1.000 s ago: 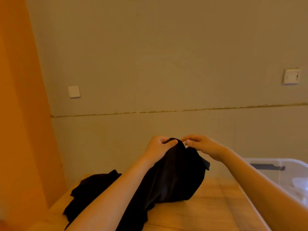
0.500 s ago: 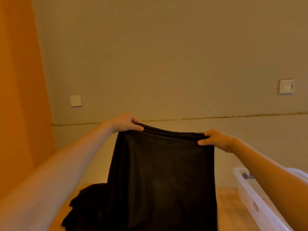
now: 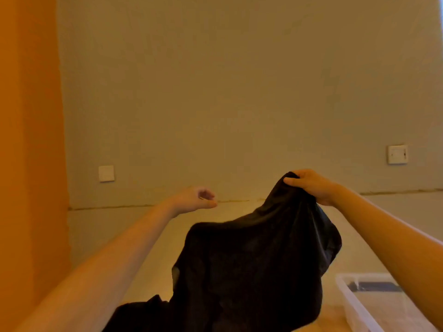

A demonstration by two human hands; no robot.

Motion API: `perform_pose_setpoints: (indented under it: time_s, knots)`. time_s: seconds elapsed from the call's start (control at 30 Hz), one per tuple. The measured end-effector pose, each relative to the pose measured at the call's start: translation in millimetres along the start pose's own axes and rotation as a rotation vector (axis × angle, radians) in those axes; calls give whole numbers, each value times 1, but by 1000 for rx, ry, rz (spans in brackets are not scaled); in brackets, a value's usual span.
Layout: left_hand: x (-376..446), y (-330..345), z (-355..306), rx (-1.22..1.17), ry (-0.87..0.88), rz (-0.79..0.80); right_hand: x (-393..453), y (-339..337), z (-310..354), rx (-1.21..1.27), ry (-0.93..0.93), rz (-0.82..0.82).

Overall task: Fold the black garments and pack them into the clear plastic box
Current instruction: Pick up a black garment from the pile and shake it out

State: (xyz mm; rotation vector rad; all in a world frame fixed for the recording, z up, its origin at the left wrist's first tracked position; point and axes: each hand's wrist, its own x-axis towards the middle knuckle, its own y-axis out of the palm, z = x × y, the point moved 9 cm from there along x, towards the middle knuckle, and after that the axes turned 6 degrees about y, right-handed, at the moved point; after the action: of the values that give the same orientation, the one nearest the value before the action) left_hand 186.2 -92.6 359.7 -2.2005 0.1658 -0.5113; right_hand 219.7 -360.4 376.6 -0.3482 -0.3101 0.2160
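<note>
- Pinching one top corner of the garment [image 3: 251, 267], my right hand [image 3: 314, 186] had thumb and fingers clamped on the cloth and held it up in the air, well above the table [image 3: 321, 318].
- My left hand [image 3: 194, 200] hung empty beside it, fingers loosely curled with nothing between them, apart from the cloth.
- From the one held corner the garment drooped in a slack diagonal sheet, its lower part trailing toward a dark heap [image 3: 134, 316] at the bottom edge; I couldn't tell whether that heap was the same piece or another one.
- I judged the fabric thin, light and very soft: it sagged and bunched at once and showed a faint sheen, so it may slide between fingers.
- A single pinch looked enough for its weight, but not for shaping it. I reckoned the free top corner, or a seam edge, was the place for the left hand to take hold, so the sheet could hang flat.
- The box [image 3: 345, 293] sat low on the right, open, with something dark lying inside it.
</note>
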Motion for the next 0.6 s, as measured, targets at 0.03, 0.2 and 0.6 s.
perform_pose_setpoints:
  time_s: [0.03,0.2,0.6]
  knots:
    - [6,16,-18,-91,52,28,0,13,6,-58,-15,58]
    - [21,77,-82,-346,237,192,-4,70,17,-200,-39,307]
    - [29,38,-52,-178,186,-101,-5,55,-25,-353,51,357]
